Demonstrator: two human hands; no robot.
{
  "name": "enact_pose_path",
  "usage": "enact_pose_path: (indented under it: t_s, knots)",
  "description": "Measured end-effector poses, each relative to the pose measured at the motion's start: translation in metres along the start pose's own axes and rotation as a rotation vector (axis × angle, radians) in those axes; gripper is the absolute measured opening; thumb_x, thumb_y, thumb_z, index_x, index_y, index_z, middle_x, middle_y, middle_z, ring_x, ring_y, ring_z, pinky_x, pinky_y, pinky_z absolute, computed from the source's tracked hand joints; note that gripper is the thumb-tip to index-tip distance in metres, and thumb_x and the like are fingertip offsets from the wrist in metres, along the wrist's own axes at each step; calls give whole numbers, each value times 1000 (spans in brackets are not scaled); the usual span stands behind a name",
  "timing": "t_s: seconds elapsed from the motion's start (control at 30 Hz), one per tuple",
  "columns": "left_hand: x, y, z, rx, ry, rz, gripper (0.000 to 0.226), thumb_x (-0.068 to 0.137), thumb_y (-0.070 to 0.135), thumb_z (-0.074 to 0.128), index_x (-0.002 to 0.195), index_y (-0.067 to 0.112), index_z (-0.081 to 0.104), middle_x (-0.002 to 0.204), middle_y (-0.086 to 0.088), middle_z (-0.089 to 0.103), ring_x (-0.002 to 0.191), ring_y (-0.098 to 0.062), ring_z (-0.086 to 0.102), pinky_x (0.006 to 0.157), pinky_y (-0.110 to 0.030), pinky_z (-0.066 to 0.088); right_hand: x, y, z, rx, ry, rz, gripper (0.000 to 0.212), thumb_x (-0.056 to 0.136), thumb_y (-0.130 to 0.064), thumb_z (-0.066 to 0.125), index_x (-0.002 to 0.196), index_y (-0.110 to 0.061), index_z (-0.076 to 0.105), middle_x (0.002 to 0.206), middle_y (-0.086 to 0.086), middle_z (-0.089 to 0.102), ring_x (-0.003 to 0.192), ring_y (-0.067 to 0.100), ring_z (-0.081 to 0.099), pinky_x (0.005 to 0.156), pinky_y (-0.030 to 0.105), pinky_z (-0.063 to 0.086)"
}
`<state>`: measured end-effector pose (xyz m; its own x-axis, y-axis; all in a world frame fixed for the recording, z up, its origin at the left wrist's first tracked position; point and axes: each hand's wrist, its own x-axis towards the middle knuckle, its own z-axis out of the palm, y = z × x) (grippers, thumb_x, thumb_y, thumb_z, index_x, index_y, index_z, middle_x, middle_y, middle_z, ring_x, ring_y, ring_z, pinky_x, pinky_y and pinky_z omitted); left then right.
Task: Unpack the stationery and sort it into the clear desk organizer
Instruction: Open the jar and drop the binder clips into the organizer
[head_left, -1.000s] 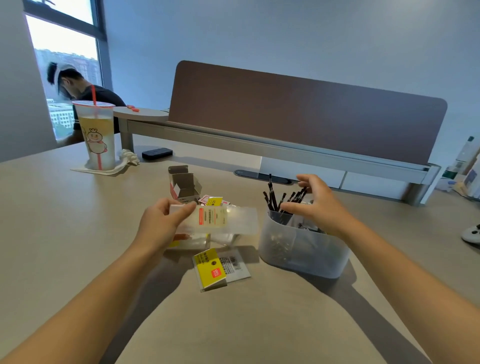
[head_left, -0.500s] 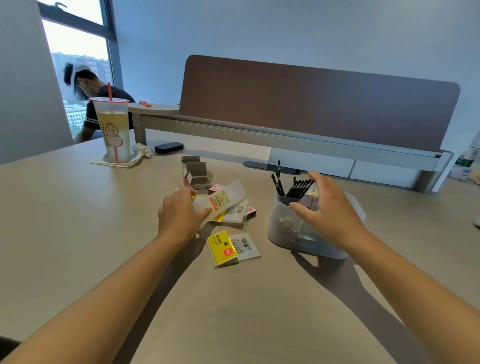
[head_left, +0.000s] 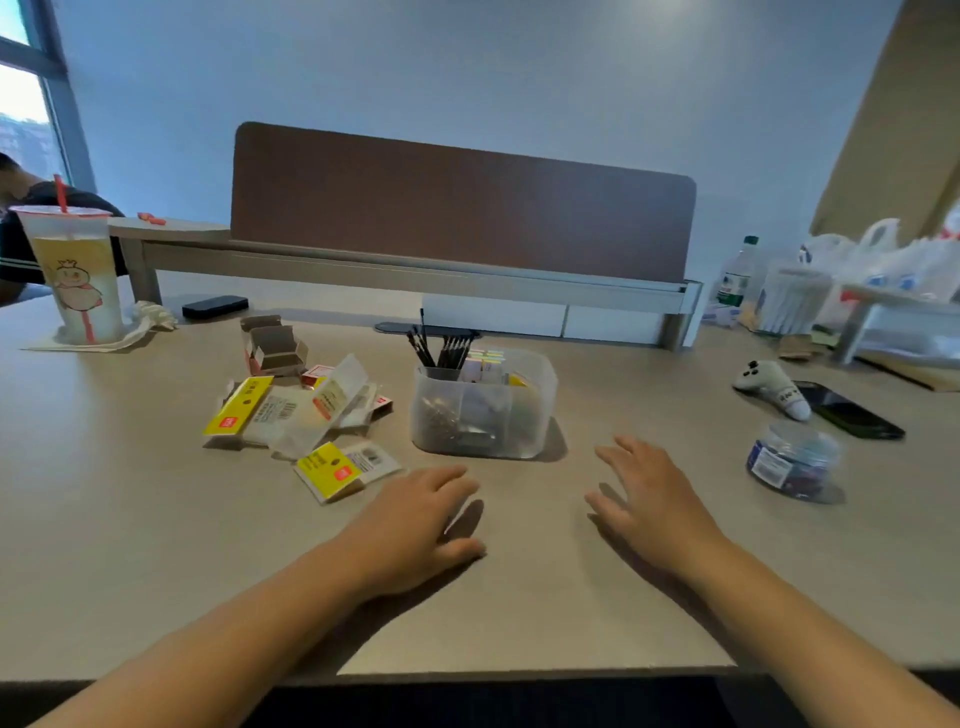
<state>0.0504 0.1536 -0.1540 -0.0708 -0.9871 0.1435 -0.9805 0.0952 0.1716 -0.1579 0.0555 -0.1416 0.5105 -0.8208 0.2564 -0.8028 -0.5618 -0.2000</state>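
- Clear desk organizer (head_left: 483, 410) stands mid-table, pens (head_left: 441, 351) upright inside — apparently sorted.
- Left hand (head_left: 415, 519) and right hand (head_left: 649, 499) lie flat, empty, before it.
- Emptied packaging (head_left: 306, 410) sits left — seemingly discarded.

Two bare forearms enter from the lower edge of the head view, each ending in a bare hand: the left hand (head_left: 415, 519) and the right hand (head_left: 652, 499). No sleeve, cuff or glove shows on either arm up to the frame edge, and nothing is worn at the wrists or on the visible fingers. Fingernails cannot be made out clearly, as the picture is soft with slight blur around the fingertips.
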Motion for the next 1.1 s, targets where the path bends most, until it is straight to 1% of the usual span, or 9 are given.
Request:
enact_pose_path:
  t_s: [0.2,0.33,0.43,0.6,0.7,0.83,0.9,1.03,1.1]
  knots:
    - [27,34,7,11,-132,68,91,66,76,22,140,23,28,148,2,31,134,-13,29,109,-24,23,-30,35,-3,77,-158,84,39,93,-30,40,124,-7,48,132,14,47,122,26,41,101,32,32]
    - [43,47,13,-14,-131,125,81,74,70,29,139,22,30,148,2,30,134,-14,29,111,-26,22,-25,66,-2,103,82,193,51,89,-29,49,135,-11,36,147,11,26,136,23,23,110,31,20]
    - [57,57,19,-14,-127,169,80,73,68,30,139,22,31,147,3,32,134,-13,30,110,-26,23,-15,98,-6,76,293,356,54,84,-27,55,131,-11,36,147,14,21,136,28,17,109,41,23]
    - [81,68,28,5,-101,216,66,84,59,42,138,23,32,146,2,33,132,-15,32,110,-28,25,2,136,-12,1,318,635,69,83,-35,57,139,-22,19,152,14,-5,139,34,0,110,50,20]
    - [91,71,33,-15,-112,220,68,81,63,39,137,24,33,145,3,33,132,-15,31,111,-30,25,11,148,-12,82,341,700,68,81,-35,62,136,-20,25,151,17,-2,137,37,12,109,49,24]
    - [96,71,37,-50,-98,209,79,67,67,29,135,26,36,143,4,36,130,-14,33,110,-29,26,19,156,-9,226,428,676,58,76,-31,68,122,-16,37,140,16,25,116,37,46,95,46,39]
    - [96,70,38,-90,-93,200,78,67,67,33,134,25,37,142,4,36,130,-14,32,110,-29,26,19,150,-11,314,453,622,57,73,-28,71,118,-16,39,134,13,32,112,31,48,92,42,41]
    - [94,71,33,-265,-31,155,73,77,51,60,137,20,31,145,1,33,134,-15,27,109,-27,23,15,117,-14,655,452,405,63,68,-14,76,119,-11,39,122,8,41,106,19,45,77,13,42]
    - [93,73,29,-386,3,113,80,75,41,66,140,21,24,148,2,30,136,-14,26,110,-25,22,15,98,-13,746,395,317,62,66,-16,78,114,-16,39,118,7,45,109,23,49,84,25,46]
